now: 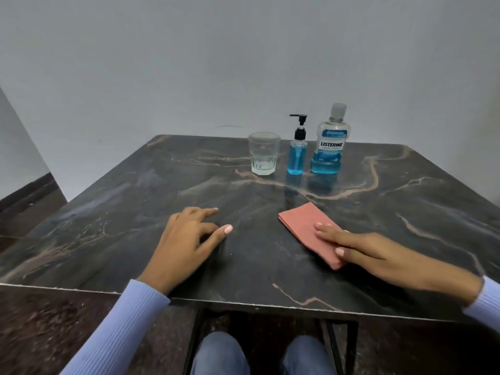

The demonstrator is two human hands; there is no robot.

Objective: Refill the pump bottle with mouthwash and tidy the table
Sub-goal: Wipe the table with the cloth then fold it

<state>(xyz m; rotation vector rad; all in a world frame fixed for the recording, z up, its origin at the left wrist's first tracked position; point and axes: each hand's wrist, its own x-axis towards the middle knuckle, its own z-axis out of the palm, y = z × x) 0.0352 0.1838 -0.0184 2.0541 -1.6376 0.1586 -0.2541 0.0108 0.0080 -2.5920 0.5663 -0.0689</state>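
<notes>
A small pump bottle (296,155) with a black pump stands at the back of the dark marble table (135,212), holding blue liquid. Right beside it is a clear mouthwash bottle (330,147), capped, with blue liquid in its lower part. To the left of the pump bottle stands an empty drinking glass (263,153). A folded pink cloth (305,226) lies near the front right. My right hand (362,249) rests flat on the cloth with straight fingers. My left hand (186,239) rests on the bare tabletop, fingers relaxed, holding nothing.
A plain grey wall stands right behind the table. The table's front edge (243,303) runs just before my wrists, with my knees (259,353) and the black table frame below it. Dark floor shows at the left.
</notes>
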